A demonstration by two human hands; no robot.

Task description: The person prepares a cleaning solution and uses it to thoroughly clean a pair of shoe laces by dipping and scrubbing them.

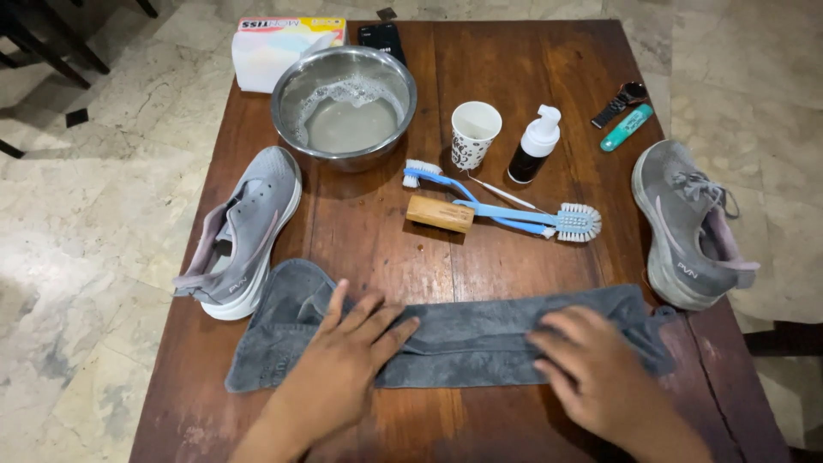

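A grey towel point(467, 339) lies folded lengthwise along the near edge of the wooden table point(514, 77). My left hand point(343, 364) lies flat on its left part, fingers spread. My right hand point(583, 373) presses on its right part, fingers curled over the cloth. One grey sneaker point(244, 227) lies at the table's left edge, laces out and tongue pulled open. The other grey sneaker point(690, 227) sits at the right edge.
A steel bowl point(345, 105) of soapy water stands at the back, with a tissue box point(279, 47) and a phone point(382, 38) behind. Mid-table: paper cup point(474, 133), pump bottle point(534, 146), blue brushes point(514, 210), wooden brush point(440, 213). A watch point(619, 103) and teal tube point(627, 127) lie back right.
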